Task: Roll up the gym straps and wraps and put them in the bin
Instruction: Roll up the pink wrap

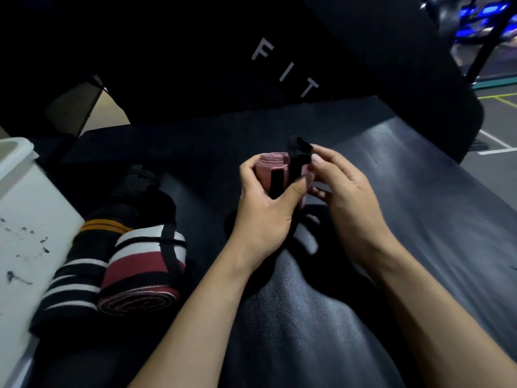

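My left hand [265, 211] grips a rolled pink wrap [272, 166] above the black bench, thumb and fingers curled round the roll. A black strap [300, 152] runs over the roll's top, and my right hand [347, 191] pinches its end between thumb and fingertips. On the left lie three rolled wraps: a red, white and black one [145, 264], a black one with white stripes [75, 287], and a black one with an orange stripe [112, 219]. The white bin [25, 208] stands against them at the left edge.
The black padded bench [419, 219] stretches to the right and toward me. A dark upright pad with the letters FIT [285, 68] rises behind it. Gym floor with painted lines [500, 113] shows at the far right.
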